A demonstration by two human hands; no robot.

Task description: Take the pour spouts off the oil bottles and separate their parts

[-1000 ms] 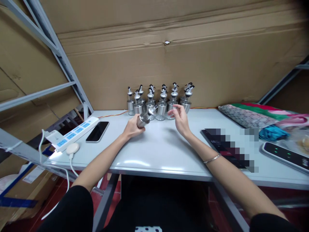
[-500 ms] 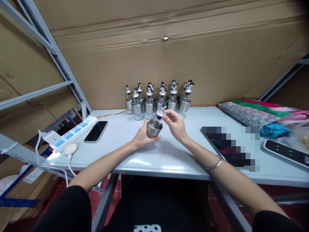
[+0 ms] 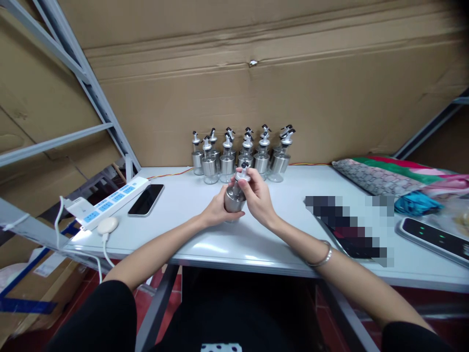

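My left hand (image 3: 217,209) is wrapped round a glass oil bottle (image 3: 234,199) with a steel sleeve, held low over the table and tilted slightly. With thumb and fingers, my right hand (image 3: 257,196) grips the silver pourer cap (image 3: 243,175) with its black spout, at the top of that bottle. The cap sits at the bottle's neck; how tightly it is seated cannot be told. Behind my hands, several similar oil bottles (image 3: 210,167) stand upright in rows, each topped with a pourer.
On the left of the white table (image 3: 198,244) lie a phone (image 3: 146,199), a power strip (image 3: 113,201) and a round white charger (image 3: 107,225). To the right are a blurred-out dark device (image 3: 340,230), a black panel with green lights (image 3: 436,237) and colourful bags (image 3: 417,171). Cardboard (image 3: 205,93) stands behind.
My right hand has lowered the pourer cap onto the bottle, and its fingers have closed in around it. The bottle is more upright now.
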